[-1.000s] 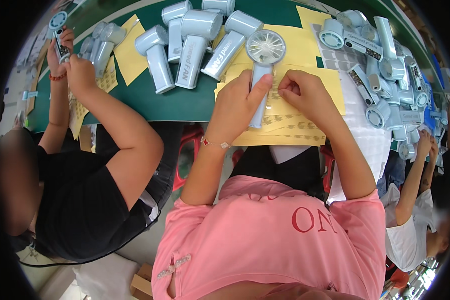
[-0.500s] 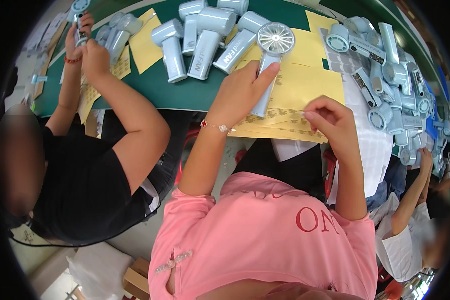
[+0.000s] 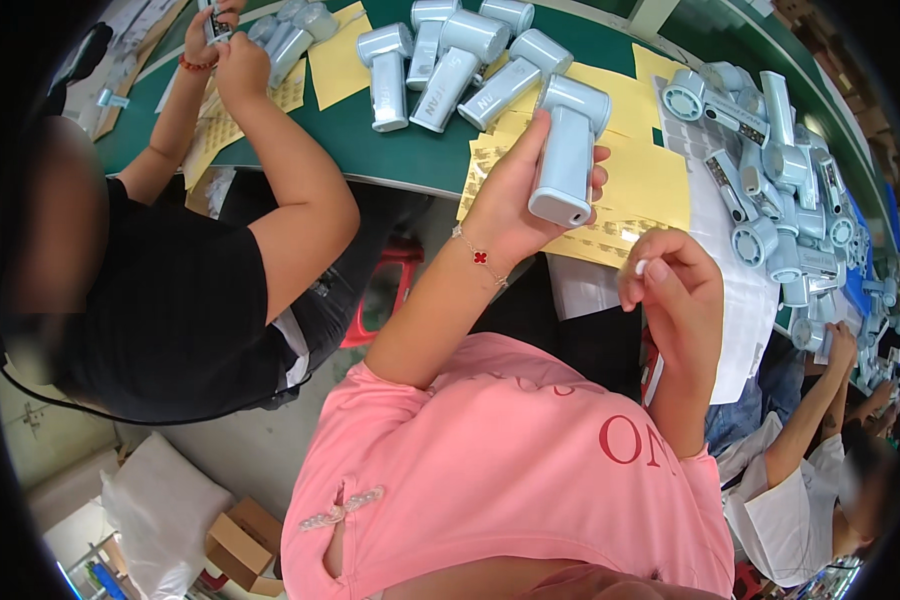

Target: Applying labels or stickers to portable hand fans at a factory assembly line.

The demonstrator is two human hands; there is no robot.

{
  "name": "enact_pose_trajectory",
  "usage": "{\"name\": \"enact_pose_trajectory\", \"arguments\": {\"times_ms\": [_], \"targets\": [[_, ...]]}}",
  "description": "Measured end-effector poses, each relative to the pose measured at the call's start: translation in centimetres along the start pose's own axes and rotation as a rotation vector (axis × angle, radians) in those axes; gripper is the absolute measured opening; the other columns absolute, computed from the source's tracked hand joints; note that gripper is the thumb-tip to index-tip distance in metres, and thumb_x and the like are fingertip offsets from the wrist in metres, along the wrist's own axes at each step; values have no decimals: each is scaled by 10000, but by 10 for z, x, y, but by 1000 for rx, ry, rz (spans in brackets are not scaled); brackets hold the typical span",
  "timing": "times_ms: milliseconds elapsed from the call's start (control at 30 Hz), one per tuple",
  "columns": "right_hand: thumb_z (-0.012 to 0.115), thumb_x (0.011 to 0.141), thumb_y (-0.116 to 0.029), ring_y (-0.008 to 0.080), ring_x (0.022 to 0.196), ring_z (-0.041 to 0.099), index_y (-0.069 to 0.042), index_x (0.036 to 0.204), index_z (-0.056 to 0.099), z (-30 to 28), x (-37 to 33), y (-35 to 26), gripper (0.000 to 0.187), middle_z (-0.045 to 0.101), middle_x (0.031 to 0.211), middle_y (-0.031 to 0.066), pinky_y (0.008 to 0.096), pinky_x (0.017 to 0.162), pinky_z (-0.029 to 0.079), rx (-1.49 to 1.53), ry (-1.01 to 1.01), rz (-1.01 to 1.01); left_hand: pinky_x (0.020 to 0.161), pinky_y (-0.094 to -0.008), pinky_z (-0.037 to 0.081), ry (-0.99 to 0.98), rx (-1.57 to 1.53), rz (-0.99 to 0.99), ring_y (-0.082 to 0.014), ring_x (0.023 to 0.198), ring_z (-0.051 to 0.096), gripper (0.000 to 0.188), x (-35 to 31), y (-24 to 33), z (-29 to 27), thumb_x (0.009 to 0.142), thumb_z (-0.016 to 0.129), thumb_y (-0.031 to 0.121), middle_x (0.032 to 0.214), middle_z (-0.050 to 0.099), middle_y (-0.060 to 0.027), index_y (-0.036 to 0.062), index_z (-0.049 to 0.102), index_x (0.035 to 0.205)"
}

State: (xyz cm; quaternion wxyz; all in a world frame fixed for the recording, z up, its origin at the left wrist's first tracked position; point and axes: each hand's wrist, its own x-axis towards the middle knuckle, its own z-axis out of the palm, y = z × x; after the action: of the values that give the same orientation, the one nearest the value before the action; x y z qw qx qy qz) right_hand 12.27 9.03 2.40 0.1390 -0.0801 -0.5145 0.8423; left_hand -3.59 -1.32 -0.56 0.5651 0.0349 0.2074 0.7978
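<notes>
My left hand [image 3: 520, 195] is wrapped round the handle of a light blue handheld fan [image 3: 566, 160]. The fan's round head points away from me, and the handle's end with a small port faces me. To the right, my right hand [image 3: 682, 300] is held up with thumb and forefinger pinched. A small white spot shows at those fingertips; whether it is a nail or a tiny piece, I cannot tell. Beneath both hands lie yellow label sheets [image 3: 642, 180] with rows of small dark print.
Several similar fans [image 3: 460, 60] lie at the back of the green table [image 3: 400, 165]. A large heap of fans [image 3: 785, 180] covers the right side, beside white sheets [image 3: 715, 345]. A co-worker in black [image 3: 190, 320] works at left, another in white [image 3: 790, 480] at right.
My left hand has turned the fan, so its grille no longer shows and its handle end faces me. My right hand has moved down slightly, away from the yellow sheets.
</notes>
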Motion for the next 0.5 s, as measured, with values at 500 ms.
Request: {"name": "enact_pose_trajectory", "arguments": {"times_ms": [500], "targets": [[562, 834, -34, 102, 634, 519, 38, 903, 570, 11, 19, -3, 100, 572, 826, 64, 235, 588, 439, -71, 36, -22, 590, -307, 471, 124, 35, 61, -161, 718, 565, 505, -7, -33, 12, 921, 353, 488, 945, 554, -103, 48, 455, 1146]]}}
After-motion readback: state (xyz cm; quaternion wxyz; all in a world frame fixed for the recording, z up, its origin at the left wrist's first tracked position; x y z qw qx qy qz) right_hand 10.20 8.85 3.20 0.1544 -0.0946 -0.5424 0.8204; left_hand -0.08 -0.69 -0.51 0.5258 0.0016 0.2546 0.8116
